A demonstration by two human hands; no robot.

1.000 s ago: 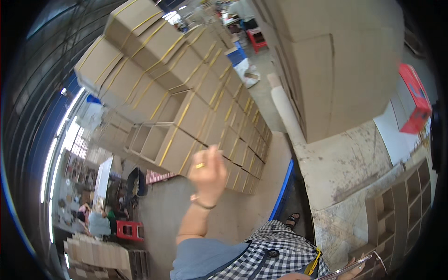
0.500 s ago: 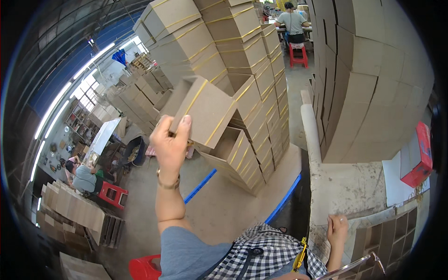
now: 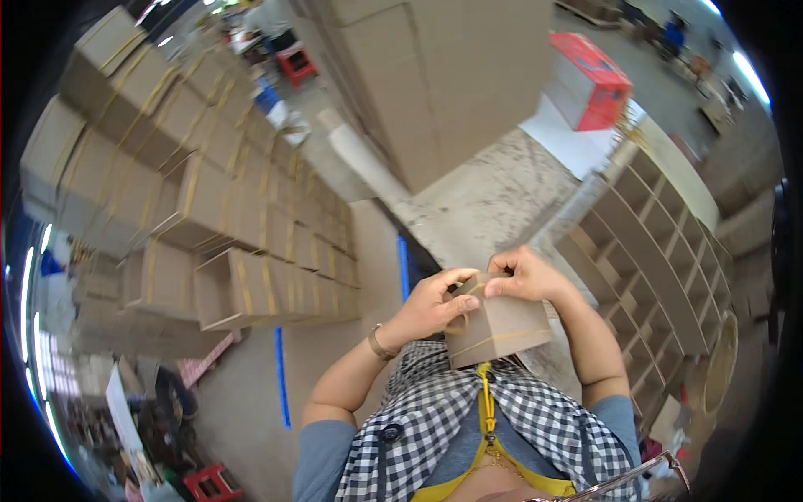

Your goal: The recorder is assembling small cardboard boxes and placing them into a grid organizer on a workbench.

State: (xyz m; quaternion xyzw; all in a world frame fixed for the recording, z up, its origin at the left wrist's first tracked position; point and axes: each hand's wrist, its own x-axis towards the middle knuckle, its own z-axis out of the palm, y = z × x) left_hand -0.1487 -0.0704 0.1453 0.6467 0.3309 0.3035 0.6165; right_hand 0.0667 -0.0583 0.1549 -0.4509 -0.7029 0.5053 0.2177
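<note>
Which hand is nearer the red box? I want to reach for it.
Right. The right hand pinches the small cardboard box, below the red box; the left hand sits farther left.

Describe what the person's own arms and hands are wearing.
Both forearms are bare. The left hand has a thin band at its wrist; the right hand shows none. Short grey sleeves cover the upper arms, under a black-and-white checked apron.

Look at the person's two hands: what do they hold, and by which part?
Both hands hold a small brown cardboard box by its top edge: the left hand at the upper left corner, the right hand pinching the upper rim.
</note>
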